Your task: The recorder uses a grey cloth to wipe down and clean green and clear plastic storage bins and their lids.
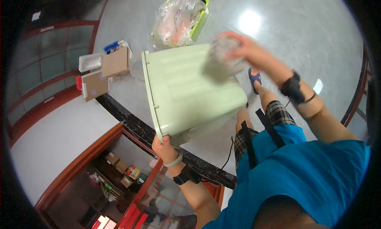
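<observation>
A large pale-green plastic storage box point(187, 89) is tilted on its side in front of me, with one broad wall facing up. My left hand point(165, 150) grips the near corner of its rim, thumb on the edge. In my right hand point(242, 47) is a crumpled grey cloth point(224, 53), blurred by motion, at the far right part of that wall and casting a shadow on it. Whether the cloth touches the plastic I cannot tell. The box's opening faces left, and its inside is hidden.
Beyond the box stands a lime-green bin point(200, 26) with plastic-wrapped things point(178, 19). Cardboard pieces point(116, 62) and a white foam tray point(90, 62) lie to the left. A dark stone threshold strip point(134, 118) crosses the floor, near a wood-framed glass door point(89, 157). A black cable point(229, 154) hangs beside my legs.
</observation>
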Demonstrator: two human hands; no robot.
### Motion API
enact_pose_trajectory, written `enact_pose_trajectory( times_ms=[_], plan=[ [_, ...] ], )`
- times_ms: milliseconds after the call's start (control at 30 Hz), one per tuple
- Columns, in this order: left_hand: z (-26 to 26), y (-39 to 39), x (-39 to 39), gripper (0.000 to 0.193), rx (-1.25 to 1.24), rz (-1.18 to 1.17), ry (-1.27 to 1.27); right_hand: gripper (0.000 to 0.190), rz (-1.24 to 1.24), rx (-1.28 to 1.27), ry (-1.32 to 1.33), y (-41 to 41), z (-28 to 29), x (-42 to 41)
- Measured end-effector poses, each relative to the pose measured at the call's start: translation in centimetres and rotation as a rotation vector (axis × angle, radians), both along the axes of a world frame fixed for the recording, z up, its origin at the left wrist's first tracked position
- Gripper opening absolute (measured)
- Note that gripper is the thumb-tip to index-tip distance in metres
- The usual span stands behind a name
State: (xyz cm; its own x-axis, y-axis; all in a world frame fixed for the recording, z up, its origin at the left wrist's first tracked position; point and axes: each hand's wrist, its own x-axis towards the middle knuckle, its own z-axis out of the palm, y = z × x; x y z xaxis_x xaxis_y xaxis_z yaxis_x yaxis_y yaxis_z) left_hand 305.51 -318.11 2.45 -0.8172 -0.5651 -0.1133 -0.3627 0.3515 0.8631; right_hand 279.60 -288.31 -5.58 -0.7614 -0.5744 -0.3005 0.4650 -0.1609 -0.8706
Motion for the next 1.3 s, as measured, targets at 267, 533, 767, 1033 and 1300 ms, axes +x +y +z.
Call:
enact_pose_trajectory(
  times_ms=[267, 533, 767, 1033, 1300],
  plan=[
    [6.7, 3.8, 0.0, 0.076, -0.004, 0.033, 0.183, 0.072, 0.165, -0.113, 1.439, -10.3, 9.7, 10.6],
    [9.6, 2.7, -0.9, 0.079, -0.061, -0.047, 0.275, 0.046, -0.219, 0.168, 1.16, -12.6, 12.8, 4.4],
    [10.4, 3.5, -0.9, 0.075, -0.021, -0.043, 0.305, 0.048, -0.343, 0.64, 1.062, -11.4, 10.6, -3.0],
    [9.6, 2.2, 0.0, 0.074, 0.018, -0.087, 0.237, 0.036, -0.156, -0.062, 1.406, -12.4, 18.5, 9.5],
    [11.1, 2.2, 1.8, 0.075, 0.003, -0.066, 0.264, 0.038, -0.305, 0.509, 1.223, -13.9, 11.3, -4.1]
  ],
)
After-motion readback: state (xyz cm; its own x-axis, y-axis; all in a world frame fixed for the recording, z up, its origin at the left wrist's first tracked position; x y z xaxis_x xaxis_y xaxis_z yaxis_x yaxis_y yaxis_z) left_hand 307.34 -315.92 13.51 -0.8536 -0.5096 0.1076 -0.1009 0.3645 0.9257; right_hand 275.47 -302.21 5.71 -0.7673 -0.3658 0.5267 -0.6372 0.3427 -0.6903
